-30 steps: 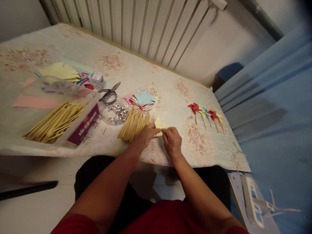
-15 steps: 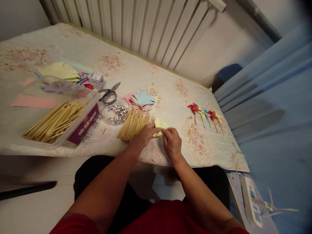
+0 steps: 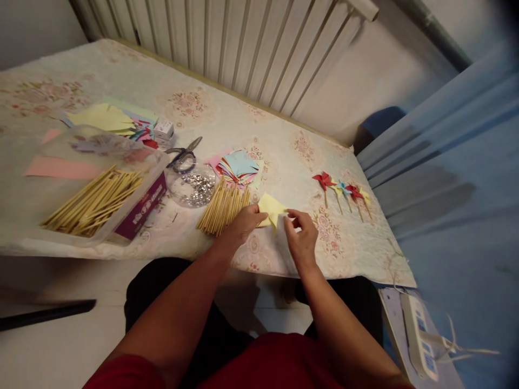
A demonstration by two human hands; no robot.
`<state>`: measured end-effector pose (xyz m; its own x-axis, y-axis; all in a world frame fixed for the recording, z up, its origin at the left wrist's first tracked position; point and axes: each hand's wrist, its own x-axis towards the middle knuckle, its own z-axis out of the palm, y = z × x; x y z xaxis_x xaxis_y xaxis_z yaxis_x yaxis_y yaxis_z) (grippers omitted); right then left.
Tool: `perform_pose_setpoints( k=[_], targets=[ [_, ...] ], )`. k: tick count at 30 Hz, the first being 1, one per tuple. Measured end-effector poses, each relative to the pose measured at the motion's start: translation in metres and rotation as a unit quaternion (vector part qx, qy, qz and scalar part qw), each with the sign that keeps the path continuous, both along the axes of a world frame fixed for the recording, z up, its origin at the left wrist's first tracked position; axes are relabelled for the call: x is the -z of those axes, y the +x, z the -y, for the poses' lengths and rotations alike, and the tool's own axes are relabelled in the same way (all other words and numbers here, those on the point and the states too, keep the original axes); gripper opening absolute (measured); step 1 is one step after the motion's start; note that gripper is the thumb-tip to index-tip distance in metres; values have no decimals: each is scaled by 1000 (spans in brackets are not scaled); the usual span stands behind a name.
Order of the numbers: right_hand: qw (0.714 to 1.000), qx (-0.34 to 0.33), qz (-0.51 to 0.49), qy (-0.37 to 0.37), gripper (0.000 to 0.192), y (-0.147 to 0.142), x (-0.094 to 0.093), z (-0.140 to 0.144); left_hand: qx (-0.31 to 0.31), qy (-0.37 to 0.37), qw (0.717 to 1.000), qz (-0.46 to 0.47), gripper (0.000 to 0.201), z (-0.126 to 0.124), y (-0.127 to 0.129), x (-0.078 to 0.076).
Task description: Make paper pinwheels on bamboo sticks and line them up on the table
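My left hand (image 3: 245, 222) pinches a piece of yellow paper (image 3: 271, 208) at its left side, thumb on top. The paper is partly cut, with one flap pointing down toward me. At the paper's right corner is my right hand (image 3: 300, 237), its thumb and forefinger curled close together on that corner. Just left of my left hand lies a row of thin wooden sticks (image 3: 222, 208). Behind the sticks is a stack of coloured paper squares (image 3: 238, 166), light blue on top.
A clear plastic box (image 3: 140, 202) holds more sticks. Beside it are a round dish of metal pins (image 3: 194, 189), scissors (image 3: 184, 154), a small white box (image 3: 164, 129) and yellow paper sheets (image 3: 101, 119). Several finished pinwheels (image 3: 344, 189) lie at right. A power strip (image 3: 419, 335) sits lower right.
My right hand has moved right, from the middle of the yellow paper to its right corner. The paper now looks more unfolded. My left hand keeps its hold.
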<state>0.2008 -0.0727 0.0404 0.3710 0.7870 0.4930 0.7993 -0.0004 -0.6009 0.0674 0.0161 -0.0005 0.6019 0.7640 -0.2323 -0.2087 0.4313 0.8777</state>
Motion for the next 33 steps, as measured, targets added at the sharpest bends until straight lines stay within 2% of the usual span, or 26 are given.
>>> perform_pose_setpoints(
  k=[3, 6, 10, 14, 20, 23, 29, 33],
  targets=[
    [992, 46, -110, -33, 32, 17, -10, -5, 13, 33, 999, -17, 21, 0, 0, -2],
    [969, -10, -228, -97, 43, 35, -14, -11, 43, 95, 994, -40, 20, 0, -1, -5],
    [904, -100, -363, -204, 45, 48, -14, -19, 79, 198, 972, -96, 18, 1, -2, -6],
    [862, -157, -372, -307, 34, 51, -11, -23, 100, 277, 940, -174, 14, 3, -4, -10],
    [833, -199, -372, -359, 31, 45, -5, -25, 111, 301, 925, -203, 14, 5, -4, -13],
    [833, -196, -360, -370, 31, 40, -2, -25, 110, 299, 926, -203, 11, 5, -3, -11],
    [867, -153, -297, -369, 20, 36, 7, -25, 120, 294, 926, -206, 11, 5, -3, -11],
    [878, -156, -280, -356, 18, 36, 12, -24, 117, 291, 926, -209, 10, 6, -3, -13]
  ],
)
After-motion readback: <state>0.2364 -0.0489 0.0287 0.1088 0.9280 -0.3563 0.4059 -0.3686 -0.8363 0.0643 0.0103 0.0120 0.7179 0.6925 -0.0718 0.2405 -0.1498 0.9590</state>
